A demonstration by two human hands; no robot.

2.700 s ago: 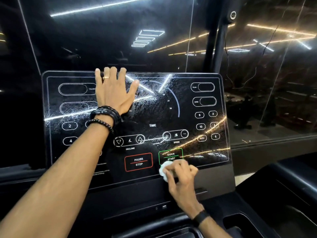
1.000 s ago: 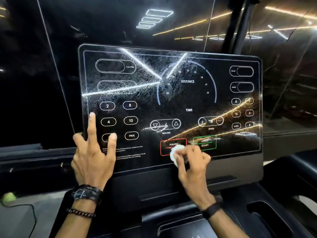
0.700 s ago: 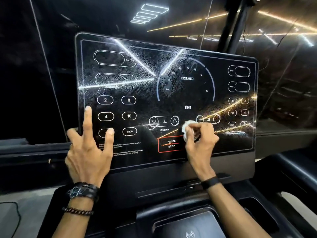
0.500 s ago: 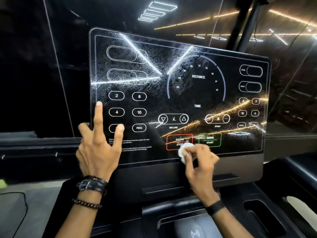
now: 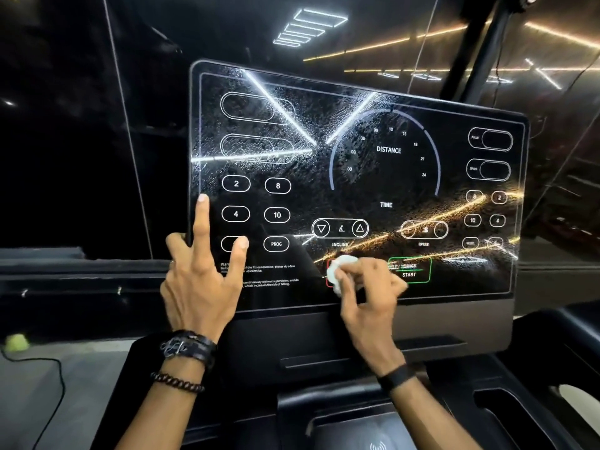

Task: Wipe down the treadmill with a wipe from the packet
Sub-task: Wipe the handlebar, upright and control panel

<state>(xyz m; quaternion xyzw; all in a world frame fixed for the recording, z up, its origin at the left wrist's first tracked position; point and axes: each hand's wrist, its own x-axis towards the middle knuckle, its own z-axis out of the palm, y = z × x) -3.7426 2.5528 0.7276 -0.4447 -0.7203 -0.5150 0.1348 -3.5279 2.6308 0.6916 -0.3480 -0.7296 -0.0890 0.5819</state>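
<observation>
The treadmill's black glossy console panel fills the middle of the view, streaked with wet smears. My right hand pinches a crumpled white wipe and presses it onto the red PAUSE/STOP button at the panel's lower middle. My left hand braces on the panel's lower left edge, with straight fingers touching the glass and the thumb behind the rim. The wipe packet is not in view.
Below the panel lie the dark console shelf with a charging pad and a cup recess at the right. A window with light reflections stands behind. A cable and a small green ball lie at the lower left.
My right hand has rubbed the wipe up toward the speed buttons, back down, and now left over the PAUSE/STOP button. My left hand moved from the panel's top to its lower left edge.
</observation>
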